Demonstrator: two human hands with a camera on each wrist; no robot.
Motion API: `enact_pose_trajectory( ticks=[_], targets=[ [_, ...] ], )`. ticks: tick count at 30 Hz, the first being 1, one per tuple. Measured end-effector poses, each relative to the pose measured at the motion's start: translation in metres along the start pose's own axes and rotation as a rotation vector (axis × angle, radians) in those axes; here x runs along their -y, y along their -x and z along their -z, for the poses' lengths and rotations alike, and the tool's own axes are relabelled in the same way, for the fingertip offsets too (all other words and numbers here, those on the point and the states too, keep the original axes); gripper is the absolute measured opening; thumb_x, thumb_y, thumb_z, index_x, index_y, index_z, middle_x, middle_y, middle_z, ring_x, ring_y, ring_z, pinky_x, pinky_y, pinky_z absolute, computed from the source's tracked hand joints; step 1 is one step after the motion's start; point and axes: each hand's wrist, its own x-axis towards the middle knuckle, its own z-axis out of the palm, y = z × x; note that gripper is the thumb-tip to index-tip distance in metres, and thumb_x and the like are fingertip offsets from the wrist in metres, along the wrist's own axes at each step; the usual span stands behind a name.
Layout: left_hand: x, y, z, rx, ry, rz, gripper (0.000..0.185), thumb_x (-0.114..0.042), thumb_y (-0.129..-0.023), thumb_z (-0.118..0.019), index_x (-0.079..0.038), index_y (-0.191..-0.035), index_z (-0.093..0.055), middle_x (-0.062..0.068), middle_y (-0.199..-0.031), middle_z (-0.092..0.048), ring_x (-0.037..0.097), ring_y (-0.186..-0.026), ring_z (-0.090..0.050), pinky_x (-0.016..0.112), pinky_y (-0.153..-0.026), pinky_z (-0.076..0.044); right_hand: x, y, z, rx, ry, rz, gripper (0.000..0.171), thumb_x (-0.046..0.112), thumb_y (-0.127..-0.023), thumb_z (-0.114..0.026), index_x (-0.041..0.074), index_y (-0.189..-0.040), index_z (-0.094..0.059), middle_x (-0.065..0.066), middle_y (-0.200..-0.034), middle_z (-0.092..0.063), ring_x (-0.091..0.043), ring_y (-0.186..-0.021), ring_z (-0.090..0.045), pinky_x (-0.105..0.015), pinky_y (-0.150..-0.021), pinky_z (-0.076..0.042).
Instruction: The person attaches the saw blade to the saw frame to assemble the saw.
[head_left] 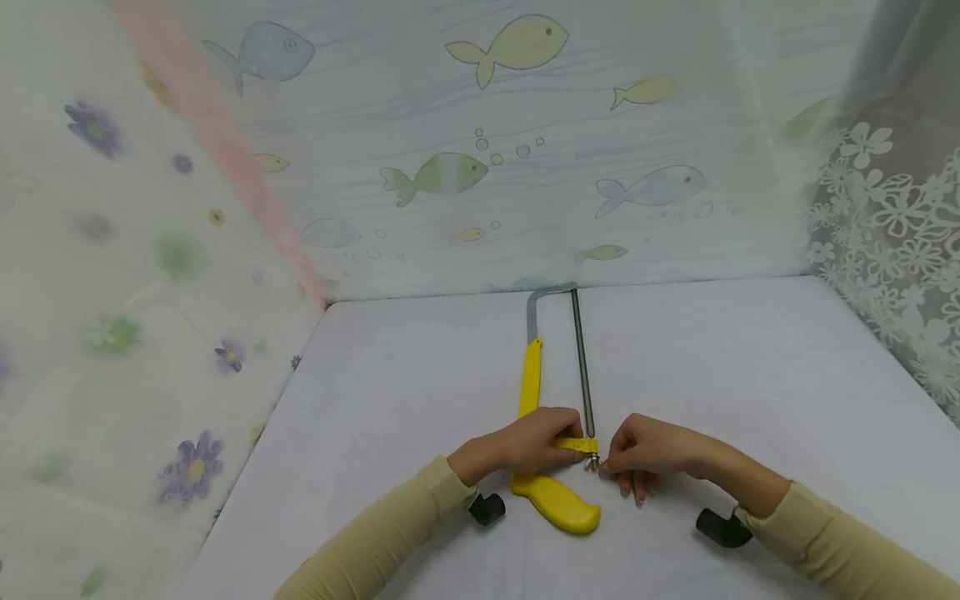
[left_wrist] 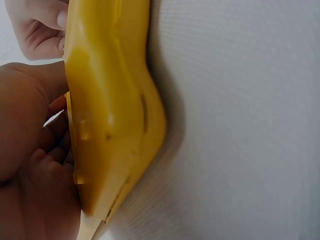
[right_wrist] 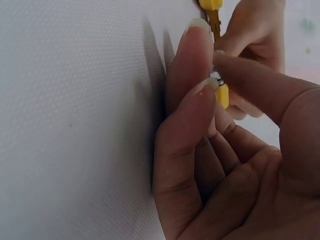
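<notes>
A hacksaw lies on the white-covered table, its yellow handle toward me and its metal frame pointing away. The blade side runs along the right. My left hand grips the saw just above the handle, fingers around the yellow bracket at the blade's near end. At that bracket sits a small metal wing nut, which my right hand pinches between thumb and fingertips. The left wrist view shows the yellow grip close up. In the right wrist view, the fingers partly hide the nut.
A fish-print curtain hangs behind the table's far edge. Flower-print cloth stands along the left, and lace fabric along the right. Black wrist-camera parts stick out beneath both sleeves.
</notes>
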Motion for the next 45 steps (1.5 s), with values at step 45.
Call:
enact_pose_trajectory(
  ticks=[45],
  targets=[
    [0.002, -0.001, -0.001, 0.002, -0.017, 0.005, 0.014, -0.023, -0.1, -0.07, -0.015, -0.107, -0.06, -0.009, -0.094, -0.059, 0.004, -0.083, -0.05, 0.015, -0.076, -0.043, -0.007, -0.004, 0.001, 0.035, 0.002, 0.057, 0.023, 0.018, -0.1, -0.065, 0.001, -0.087, -0.073, -0.007, -0.07, -0.068, -0.012, -0.054, -0.06, -0.023, -0.049, -0.044]
  ],
)
